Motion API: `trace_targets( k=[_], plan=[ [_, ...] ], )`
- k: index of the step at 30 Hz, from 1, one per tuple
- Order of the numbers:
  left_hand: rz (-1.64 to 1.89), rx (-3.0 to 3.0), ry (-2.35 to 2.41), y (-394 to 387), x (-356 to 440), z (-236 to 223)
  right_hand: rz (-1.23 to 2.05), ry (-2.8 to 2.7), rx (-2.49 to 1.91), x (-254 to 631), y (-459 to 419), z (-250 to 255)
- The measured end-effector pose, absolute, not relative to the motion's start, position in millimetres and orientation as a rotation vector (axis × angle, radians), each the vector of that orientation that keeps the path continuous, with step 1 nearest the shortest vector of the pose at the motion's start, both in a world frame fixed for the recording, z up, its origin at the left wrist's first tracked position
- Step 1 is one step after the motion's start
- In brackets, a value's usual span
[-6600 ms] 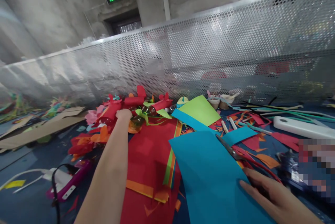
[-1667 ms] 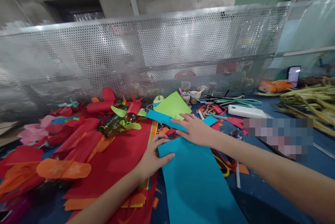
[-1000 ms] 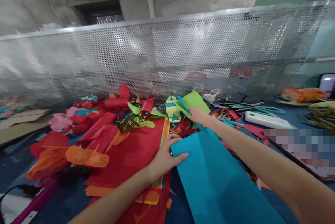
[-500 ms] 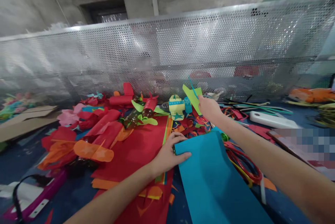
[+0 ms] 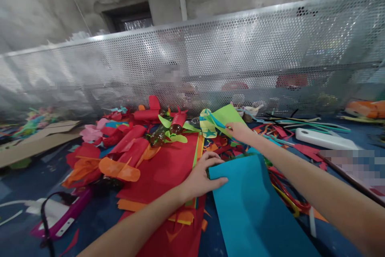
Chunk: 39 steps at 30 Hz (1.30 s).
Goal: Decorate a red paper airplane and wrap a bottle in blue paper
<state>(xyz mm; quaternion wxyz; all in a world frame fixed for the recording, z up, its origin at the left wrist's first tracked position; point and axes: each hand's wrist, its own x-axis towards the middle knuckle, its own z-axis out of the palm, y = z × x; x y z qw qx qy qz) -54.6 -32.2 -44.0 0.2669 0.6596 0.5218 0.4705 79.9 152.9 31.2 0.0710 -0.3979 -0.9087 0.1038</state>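
Observation:
A large blue sheet [image 5: 255,201], paper or felt, lies before me, its upper part bulging over something mostly hidden. My left hand [image 5: 207,173] is closed at its upper left corner, thumb on top and fingers curled behind; a dark greenish edge shows between them. Farther off, my right hand [image 5: 240,133] pinches a thin blue strip [image 5: 219,122] together with a lime-green sheet [image 5: 230,114], its fingertips partly hidden. Just left of that sheet is a yellow piece with blue-green stars [image 5: 208,124]. Red sheets [image 5: 162,173] spread beneath and left of my left forearm.
Red bottle figures [image 5: 177,122] and orange cutouts [image 5: 120,169] crowd the left. A purple power strip [image 5: 64,217] with cables lies front left. Scraps, coloured cords [image 5: 288,197] and a white glue gun-like bar [image 5: 326,138] lie right. A perforated metal panel [image 5: 204,60] stands behind.
My right hand has lowered slightly, bringing the blue strip down across the lime-green sheet, which has tilted over. My left hand keeps its hold on the blue sheet. The view has shifted slightly.

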Motion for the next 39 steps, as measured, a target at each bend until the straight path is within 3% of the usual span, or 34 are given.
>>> trace_targets(
  k=[12,22,39],
  plan=[
    [1.266,1.655,1.458,-30,-53,-47,0.513,-2.749,-0.842,137,107,42],
    [1.221,1.648,1.422,-30,-53,-35,0.159,-2.585,-0.589,192,76,-10],
    [1.121,1.813,1.444,-26,-60,-30,0.357,-2.540,-0.727,197,73,0]
  ],
)
